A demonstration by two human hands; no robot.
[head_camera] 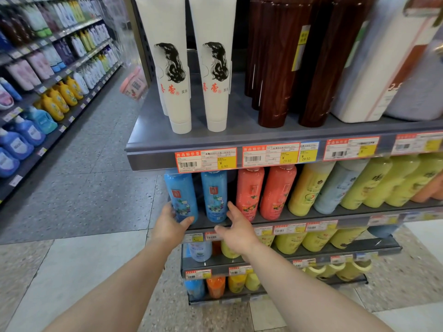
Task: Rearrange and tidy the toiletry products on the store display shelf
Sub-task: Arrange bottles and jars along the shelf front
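Two blue bottles stand at the left end of the second shelf point(299, 218). My left hand point(171, 224) grips the base of the left blue bottle point(182, 195), thumb in front and fingers round its left side. My right hand point(236, 230) is open, its fingers reaching beside the right blue bottle point(215, 195) toward the gap before the coral bottles point(263, 190); whether it touches a bottle I cannot tell. Yellow and pale blue bottles point(354, 185) fill the row further right.
On the top shelf point(153, 156) stand two white tubes point(191, 75), dark brown bottles point(294, 68) and large white containers point(388, 68). Lower shelves point(263, 262) hold more bottles. An aisle of grey floor point(84, 168) separates a long shelving unit point(43, 75) on the left.
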